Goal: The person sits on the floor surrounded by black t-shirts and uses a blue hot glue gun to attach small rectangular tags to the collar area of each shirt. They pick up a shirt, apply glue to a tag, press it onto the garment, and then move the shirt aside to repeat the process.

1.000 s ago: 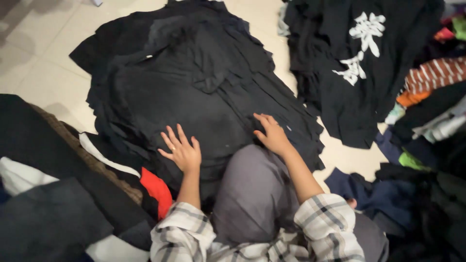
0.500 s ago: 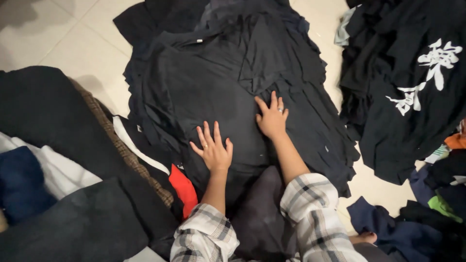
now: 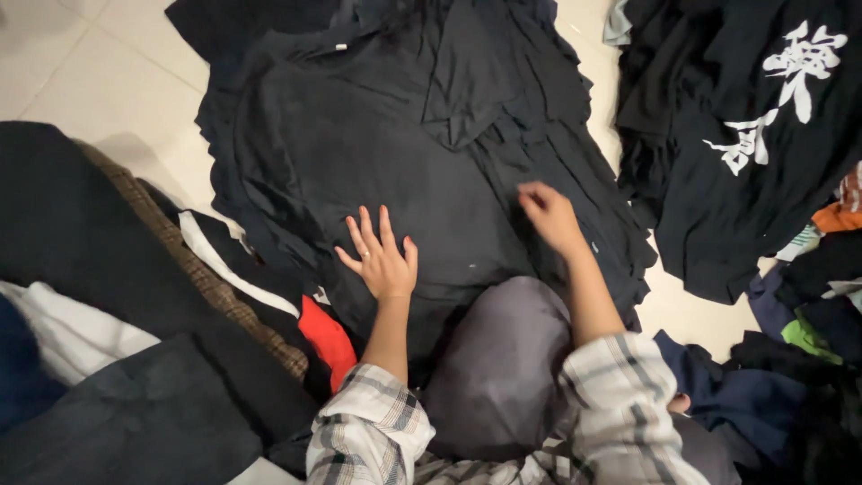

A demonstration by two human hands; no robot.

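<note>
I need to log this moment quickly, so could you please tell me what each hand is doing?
Left hand: open, fingers spread, flat on the black shirt.
Right hand: fingers curled on the same shirt; a grip cannot be told.

Pale glossy tiled floor under me. Directly on it: flat stack of black cloth garments ahead, dark heap with a white-printed black shirt to my right, mixed pile with brown checked fabric to my left.
</note>
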